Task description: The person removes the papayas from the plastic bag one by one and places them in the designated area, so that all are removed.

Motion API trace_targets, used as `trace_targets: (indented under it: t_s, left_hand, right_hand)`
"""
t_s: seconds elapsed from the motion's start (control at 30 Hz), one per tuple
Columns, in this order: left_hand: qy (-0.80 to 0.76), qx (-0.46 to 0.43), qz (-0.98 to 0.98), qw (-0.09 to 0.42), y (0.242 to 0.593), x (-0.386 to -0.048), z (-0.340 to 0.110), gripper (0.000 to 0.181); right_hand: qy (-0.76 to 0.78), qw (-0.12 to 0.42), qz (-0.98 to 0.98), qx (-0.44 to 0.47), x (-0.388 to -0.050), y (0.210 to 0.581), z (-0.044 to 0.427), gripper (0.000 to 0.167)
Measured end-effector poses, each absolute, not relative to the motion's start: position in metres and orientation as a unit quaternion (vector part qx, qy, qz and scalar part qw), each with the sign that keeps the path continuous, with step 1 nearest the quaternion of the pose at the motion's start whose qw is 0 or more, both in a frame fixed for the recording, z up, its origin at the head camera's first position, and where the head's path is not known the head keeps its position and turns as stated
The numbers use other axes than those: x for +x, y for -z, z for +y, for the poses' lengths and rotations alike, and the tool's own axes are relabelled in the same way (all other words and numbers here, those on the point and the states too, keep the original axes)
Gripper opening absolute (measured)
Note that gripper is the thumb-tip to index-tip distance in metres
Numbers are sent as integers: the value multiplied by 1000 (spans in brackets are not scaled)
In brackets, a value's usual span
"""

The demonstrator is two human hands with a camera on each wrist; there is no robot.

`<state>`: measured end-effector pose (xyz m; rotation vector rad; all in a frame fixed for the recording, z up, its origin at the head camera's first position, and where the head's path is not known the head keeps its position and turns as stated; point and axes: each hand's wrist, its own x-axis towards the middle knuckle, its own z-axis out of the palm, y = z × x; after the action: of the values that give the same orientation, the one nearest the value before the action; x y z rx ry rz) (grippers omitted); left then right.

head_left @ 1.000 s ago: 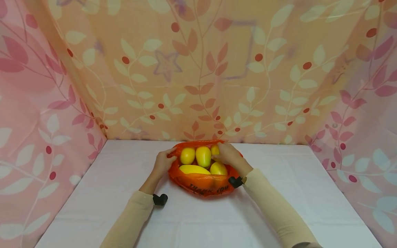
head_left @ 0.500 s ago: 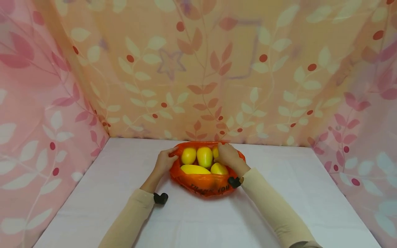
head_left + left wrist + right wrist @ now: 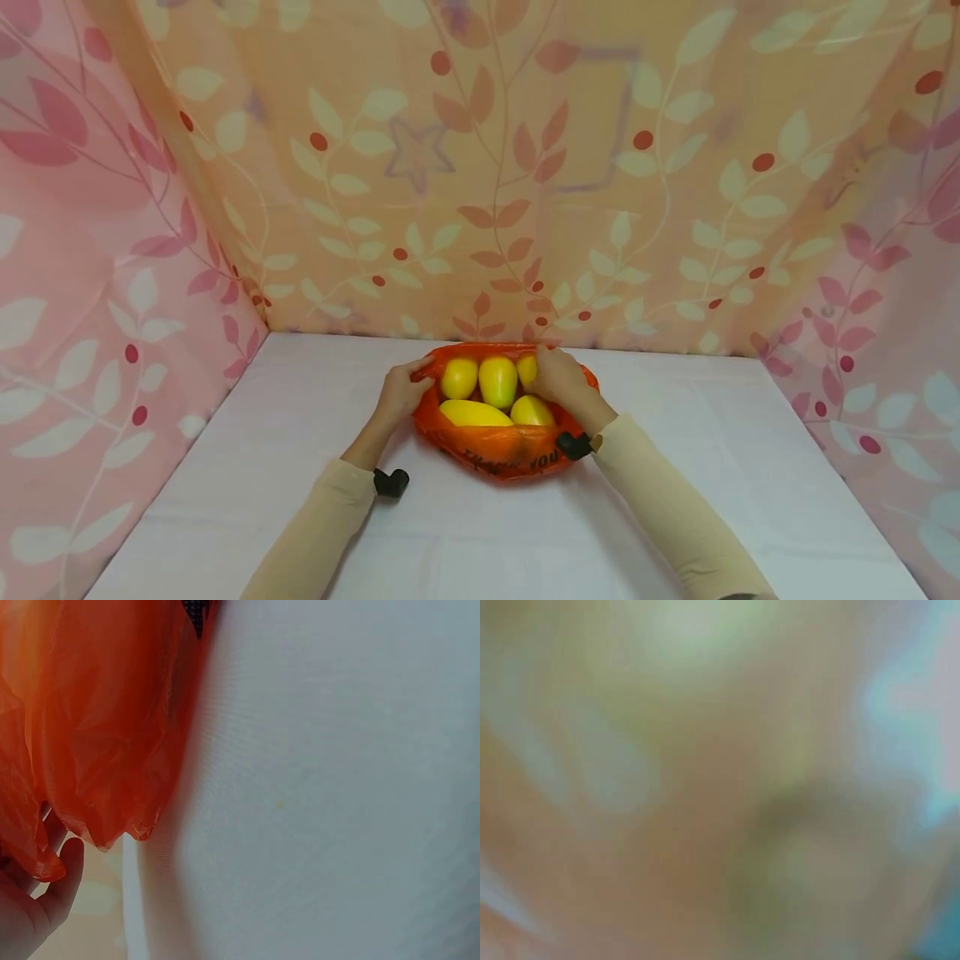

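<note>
Two sleeves (image 3: 318, 525) cross one white table (image 3: 480, 537). On it, one orange bag (image 3: 480, 446) holds five visible yellow fruits (image 3: 472, 413), two nearer, three farther. The left hand (image 3: 401, 392) pinches the bag's left edge; the right hand (image 3: 562, 382) partly hides one back fruit (image 3: 527, 368), its finger grip impossible to tell.

- The head camera looks forward and down on the table (image 3: 225, 450), from above;
- the left wrist camera looks closely at the orange bag (image 3: 112, 727), which both these views share;
- the right wrist view is too blurred; its direction cannot be told.
</note>
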<state>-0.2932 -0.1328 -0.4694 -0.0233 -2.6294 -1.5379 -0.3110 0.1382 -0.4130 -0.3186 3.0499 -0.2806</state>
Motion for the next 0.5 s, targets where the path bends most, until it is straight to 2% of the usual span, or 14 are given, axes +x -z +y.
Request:
trace_targets:
  t_s: [0.2, 0.5]
  left_hand:
    - [507, -5, -861, 45, 467, -292, -134, 44]
    - [514, -7, -857, 39, 467, -291, -134, 45]
  right_hand:
    - [159, 58, 981, -90, -306, 396, 145, 72]
    - [230, 64, 965, -111, -300, 379, 157, 62]
